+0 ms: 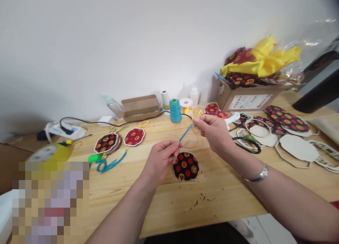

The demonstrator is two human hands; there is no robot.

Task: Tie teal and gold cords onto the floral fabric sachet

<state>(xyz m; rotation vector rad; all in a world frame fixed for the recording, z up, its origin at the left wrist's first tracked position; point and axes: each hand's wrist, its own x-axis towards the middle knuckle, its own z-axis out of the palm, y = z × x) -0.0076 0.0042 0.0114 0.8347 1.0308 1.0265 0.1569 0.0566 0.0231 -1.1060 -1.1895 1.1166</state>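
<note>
A short, taut length of blue thread [186, 131] runs at a slant between my two hands. My left hand [164, 155] pinches its lower end between thumb and fingers. At the upper end, my right hand [212, 130] has its fingertips closed on it. Yellow cord [196, 129] loops down close to the right fingertips; whether they also hold it I cannot tell. Just below the hands lies a round black fabric piece [186, 166] with red and green flower patterns, partly behind my left fingers. A blue thread cone [175, 111] stands behind.
Finished patterned pendants [134, 136] with cords and blue tassels [108, 165] lie to the left, beside a yellow tape roll [51, 155]. On the right are wooden frames [299, 147], fabric cutouts [287, 119] and a cardboard box [246, 98]. A black cable [116, 124] crosses the back.
</note>
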